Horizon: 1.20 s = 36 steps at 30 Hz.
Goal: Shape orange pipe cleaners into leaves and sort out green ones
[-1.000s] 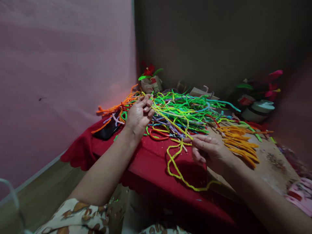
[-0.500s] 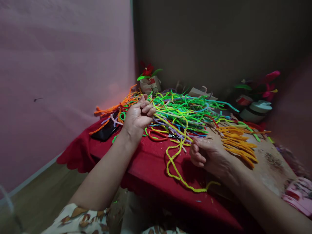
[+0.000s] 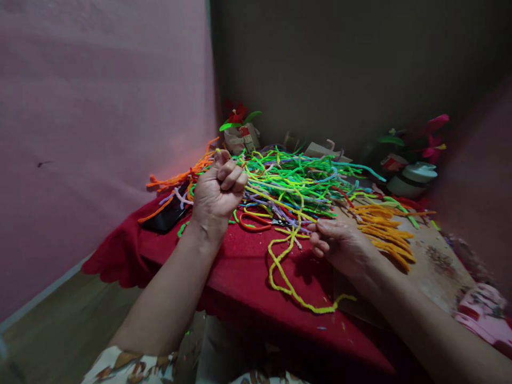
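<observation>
My left hand [image 3: 220, 186] is closed in a fist over the pile's left side, and a bit of yellow shows at its thumb. From there a yellow pipe cleaner [image 3: 276, 200] stretches across to my right hand [image 3: 336, 242], whose thumb and forefinger pinch its other end. Below the stretched strand, a pair of scissors [image 3: 256, 223] with red-orange handles lies on the cloth, blades partly covered by strands. Another yellow pipe cleaner [image 3: 294, 290] hangs in a loose loop over the table's front, left of my right hand.
A heap of green and mixed pipe cleaners [image 3: 296, 170] covers the table's back. Orange pieces [image 3: 386, 229] lie on a cardboard sheet [image 3: 424, 277] at right. A black phone [image 3: 162, 218] rests at left on the red cloth [image 3: 240, 277]. A lidded container [image 3: 412, 181] stands at back right.
My left hand has tilted further upright, with the thumb now raised. My right hand has shifted slightly up, still pinching the yellow strand. The whole view has drifted a little.
</observation>
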{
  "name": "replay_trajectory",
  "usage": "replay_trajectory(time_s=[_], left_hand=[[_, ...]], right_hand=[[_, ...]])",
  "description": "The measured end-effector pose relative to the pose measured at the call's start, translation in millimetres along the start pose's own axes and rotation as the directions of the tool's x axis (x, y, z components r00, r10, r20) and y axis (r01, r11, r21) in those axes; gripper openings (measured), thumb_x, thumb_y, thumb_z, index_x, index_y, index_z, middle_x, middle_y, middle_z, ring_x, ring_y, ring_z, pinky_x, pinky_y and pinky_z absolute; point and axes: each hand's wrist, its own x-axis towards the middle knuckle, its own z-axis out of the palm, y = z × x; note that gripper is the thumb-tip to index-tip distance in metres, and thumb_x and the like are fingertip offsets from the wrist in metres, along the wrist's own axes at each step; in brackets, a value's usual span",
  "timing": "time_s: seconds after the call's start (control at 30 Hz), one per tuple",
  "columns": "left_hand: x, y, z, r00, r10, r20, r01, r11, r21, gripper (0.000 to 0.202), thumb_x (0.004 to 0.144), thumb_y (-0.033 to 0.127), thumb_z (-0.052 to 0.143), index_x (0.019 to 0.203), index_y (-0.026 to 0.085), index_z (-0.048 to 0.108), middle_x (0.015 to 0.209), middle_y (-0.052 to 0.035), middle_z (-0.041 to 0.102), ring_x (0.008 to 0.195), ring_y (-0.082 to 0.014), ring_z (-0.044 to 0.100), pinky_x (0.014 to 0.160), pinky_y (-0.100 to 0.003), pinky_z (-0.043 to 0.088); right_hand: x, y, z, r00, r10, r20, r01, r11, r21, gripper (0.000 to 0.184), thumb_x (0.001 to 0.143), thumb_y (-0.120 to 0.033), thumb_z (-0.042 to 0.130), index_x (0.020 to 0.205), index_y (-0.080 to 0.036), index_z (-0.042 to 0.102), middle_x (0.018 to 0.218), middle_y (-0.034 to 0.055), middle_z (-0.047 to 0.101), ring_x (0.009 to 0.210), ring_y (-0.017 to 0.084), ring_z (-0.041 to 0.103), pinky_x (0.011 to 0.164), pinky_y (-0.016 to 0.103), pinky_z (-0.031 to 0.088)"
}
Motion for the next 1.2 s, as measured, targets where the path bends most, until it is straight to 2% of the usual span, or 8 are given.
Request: replay_trajectory(time_s=[0.33, 0.47, 0.6, 0.73, 0.9, 1.03, 1.13, 1.2], left_hand=[[-35.2, 10.0, 40.3, 0.988, 0.099, 0.120, -0.122, 0.970, 0.208, 0.042, 0.095, 0.021, 0.023, 0.069, 0.018, 0.055, 0.044, 0.0076, 0.019, 0.033, -0.0047, 0.018, 0.036, -0.018, 0.023], [-34.8, 8.6, 32.0, 0.982, 0.101, 0.161, -0.127, 0.979, 0.159, 0.043, 0.096, 0.021, 0.021, 0.070, 0.016, 0.055, 0.044, 0.0076, 0.018, 0.033, -0.0050, 0.019, 0.037, -0.019, 0.024], [-24.5, 4.5, 12.6, 0.982, 0.179, 0.060, -0.183, 0.980, 0.073, 0.040, 0.095, 0.018, 0.024, 0.071, 0.016, 0.057, 0.043, 0.0078, 0.020, 0.033, -0.0046, 0.019, 0.036, -0.017, 0.024], [-20.0, 2.3, 5.0, 0.974, 0.227, 0.004, -0.227, 0.973, 0.038, 0.041, 0.095, 0.018, 0.025, 0.070, 0.017, 0.057, 0.041, 0.0075, 0.021, 0.032, -0.0051, 0.019, 0.035, -0.017, 0.024], [-24.2, 7.0, 21.9, 0.971, 0.238, -0.031, -0.236, 0.969, 0.073, 0.042, 0.095, 0.017, 0.023, 0.069, 0.019, 0.056, 0.040, 0.0062, 0.026, 0.032, -0.0053, 0.020, 0.034, -0.018, 0.024], [-18.9, 27.3, 30.8, 0.984, 0.176, 0.002, -0.175, 0.979, -0.104, 0.041, 0.097, 0.023, 0.018, 0.073, 0.017, 0.050, 0.042, 0.0077, 0.023, 0.033, -0.0030, 0.020, 0.033, -0.014, 0.021], [-11.2, 46.4, 30.2, 0.998, -0.047, -0.040, 0.036, 0.972, -0.231, 0.034, 0.096, 0.027, 0.020, 0.077, 0.018, 0.046, 0.044, 0.0076, 0.023, 0.034, -0.0024, 0.020, 0.033, -0.013, 0.020], [-7.4, 53.1, 28.0, 0.966, -0.234, -0.114, 0.203, 0.951, -0.234, 0.029, 0.096, 0.026, 0.022, 0.078, 0.019, 0.043, 0.047, 0.0068, 0.026, 0.035, -0.0026, 0.021, 0.032, -0.012, 0.019]], right_hand=[[-2.6, -3.8, 1.5, 0.998, 0.053, 0.015, -0.053, 0.998, 0.013, 0.019, 0.068, -0.022, 0.063, 0.053, -0.012, 0.056, 0.038, -0.0046, 0.037, 0.035, 0.004, 0.026, 0.035, 0.018, 0.026], [-6.1, -14.9, 6.6, 0.996, -0.082, -0.022, 0.084, 0.978, 0.193, 0.014, 0.067, -0.016, 0.062, 0.057, -0.015, 0.052, 0.047, -0.0040, 0.041, 0.041, 0.004, 0.029, 0.040, 0.017, 0.029], [-16.5, -25.0, 15.2, 0.981, -0.187, -0.040, 0.192, 0.950, 0.248, 0.016, 0.068, -0.014, 0.064, 0.058, -0.016, 0.050, 0.051, -0.0041, 0.042, 0.044, 0.004, 0.030, 0.042, 0.017, 0.030], [-22.1, -27.9, 20.1, 0.961, -0.278, 0.001, 0.275, 0.952, 0.138, 0.019, 0.066, -0.018, 0.066, 0.053, -0.017, 0.051, 0.046, -0.0035, 0.041, 0.043, 0.006, 0.030, 0.042, 0.020, 0.029], [-16.2, -24.5, 15.1, 0.957, -0.290, -0.016, 0.290, 0.957, 0.008, 0.013, 0.066, -0.021, 0.063, 0.055, -0.017, 0.058, 0.043, -0.0031, 0.043, 0.039, 0.006, 0.030, 0.042, 0.022, 0.028], [-13.5, -15.4, 12.0, 0.969, -0.244, -0.036, 0.232, 0.952, -0.199, 0.019, 0.069, -0.034, 0.063, 0.064, -0.016, 0.061, 0.050, -0.0005, 0.053, 0.042, 0.008, 0.040, 0.043, 0.024, 0.031], [-19.9, -3.6, 20.7, 0.994, -0.101, 0.039, 0.103, 0.786, -0.610, 0.040, 0.077, -0.053, 0.050, 0.064, -0.016, 0.060, 0.050, 0.0008, 0.054, 0.039, 0.009, 0.038, 0.041, 0.024, 0.026], [-26.8, 6.7, 31.9, 0.996, -0.022, 0.086, 0.086, 0.465, -0.881, 0.049, 0.077, -0.061, 0.045, 0.060, -0.016, 0.058, 0.051, 0.0026, 0.055, 0.042, 0.010, 0.040, 0.042, 0.025, 0.025]])
